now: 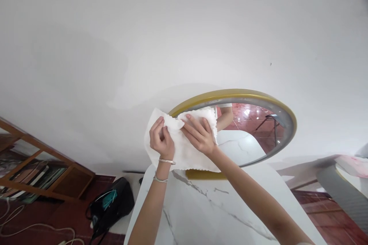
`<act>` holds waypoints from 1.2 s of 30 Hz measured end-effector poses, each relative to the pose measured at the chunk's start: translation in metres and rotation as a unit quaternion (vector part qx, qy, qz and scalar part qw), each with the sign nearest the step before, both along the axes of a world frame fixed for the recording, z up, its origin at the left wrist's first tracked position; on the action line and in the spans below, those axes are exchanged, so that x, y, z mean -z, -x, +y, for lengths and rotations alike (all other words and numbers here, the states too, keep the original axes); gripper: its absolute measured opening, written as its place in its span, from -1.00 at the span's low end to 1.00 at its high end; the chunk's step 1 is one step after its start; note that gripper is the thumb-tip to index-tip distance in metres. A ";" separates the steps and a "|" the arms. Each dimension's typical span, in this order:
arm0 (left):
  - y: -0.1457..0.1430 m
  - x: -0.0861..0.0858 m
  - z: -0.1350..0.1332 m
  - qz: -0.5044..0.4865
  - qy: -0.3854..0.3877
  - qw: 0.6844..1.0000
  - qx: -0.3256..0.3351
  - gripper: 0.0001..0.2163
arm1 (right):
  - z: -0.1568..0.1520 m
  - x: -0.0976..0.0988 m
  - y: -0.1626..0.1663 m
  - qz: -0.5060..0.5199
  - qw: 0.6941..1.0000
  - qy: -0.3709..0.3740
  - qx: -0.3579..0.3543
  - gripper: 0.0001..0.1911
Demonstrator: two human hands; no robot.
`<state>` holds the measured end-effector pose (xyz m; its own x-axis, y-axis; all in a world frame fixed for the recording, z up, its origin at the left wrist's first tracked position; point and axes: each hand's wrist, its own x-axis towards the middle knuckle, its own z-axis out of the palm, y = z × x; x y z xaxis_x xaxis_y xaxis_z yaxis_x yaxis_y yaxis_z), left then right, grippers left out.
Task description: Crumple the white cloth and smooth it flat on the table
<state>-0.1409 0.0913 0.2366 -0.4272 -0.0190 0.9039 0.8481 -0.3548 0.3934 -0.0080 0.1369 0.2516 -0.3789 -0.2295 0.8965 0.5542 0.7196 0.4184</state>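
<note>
A white cloth (184,151) is held up in front of the left part of a round mirror (258,138) with a gold frame that stands on a white marble table (207,206) against the wall. My left hand (161,141) pinches the cloth's left side, fingers curled closed on it. My right hand (199,134) lies flat on the cloth with fingers stretched out, pressing it toward the mirror's left edge. Two thin bracelets sit on my left wrist.
A white wall (143,38) fills the upper view. A wooden bookshelf (34,168) with books stands at the lower left. A black bag (110,204) and cables lie on the red floor. A grey and white object (345,176) sits at the right.
</note>
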 end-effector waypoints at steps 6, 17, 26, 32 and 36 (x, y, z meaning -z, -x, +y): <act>-0.008 -0.039 -0.001 -0.001 -0.010 1.000 0.026 -0.87 | 0.003 -0.031 -0.003 0.055 0.998 0.027 -0.006 -0.76; -0.018 -0.041 0.009 0.099 0.082 0.992 -0.005 -0.71 | 0.011 -0.065 -0.034 -0.039 0.999 0.024 0.004 -0.80; -0.083 -0.077 0.035 0.205 0.072 0.976 -0.025 -0.64 | 0.034 -0.054 -0.099 0.117 0.987 0.061 0.087 -0.77; -0.138 -0.096 0.051 0.310 0.110 0.941 0.076 -0.72 | 0.052 -0.046 -0.153 0.204 0.972 0.057 0.103 -0.80; -0.171 -0.094 0.062 0.364 0.128 0.913 0.135 -0.72 | 0.066 -0.030 -0.186 0.243 0.963 0.045 0.109 -0.81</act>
